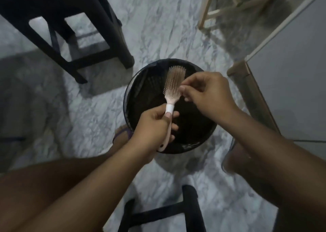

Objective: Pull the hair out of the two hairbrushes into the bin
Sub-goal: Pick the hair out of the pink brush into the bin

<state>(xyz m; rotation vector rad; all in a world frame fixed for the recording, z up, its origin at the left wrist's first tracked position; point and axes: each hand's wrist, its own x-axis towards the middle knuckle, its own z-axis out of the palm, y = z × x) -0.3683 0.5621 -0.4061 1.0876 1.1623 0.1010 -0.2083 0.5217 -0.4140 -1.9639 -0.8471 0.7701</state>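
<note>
A round black bin (139, 83) lined with a dark bag stands on the marble floor below my hands. My left hand (151, 125) grips the handle of a pale pink hairbrush (173, 84), holding it upright over the bin with its bristles facing me. My right hand (206, 94) is at the right edge of the brush head, thumb and fingertips pinched together against the bristles. Whether hair is between those fingertips is too fine to tell. Only one hairbrush is in view.
A black stool (70, 37) stands at the upper left and another black frame (158, 214) sits near the bottom. A light wooden frame (229, 7) is at the upper right, a white door or panel (291, 72) at right. A foot in a sandal (121, 134) rests beside the bin.
</note>
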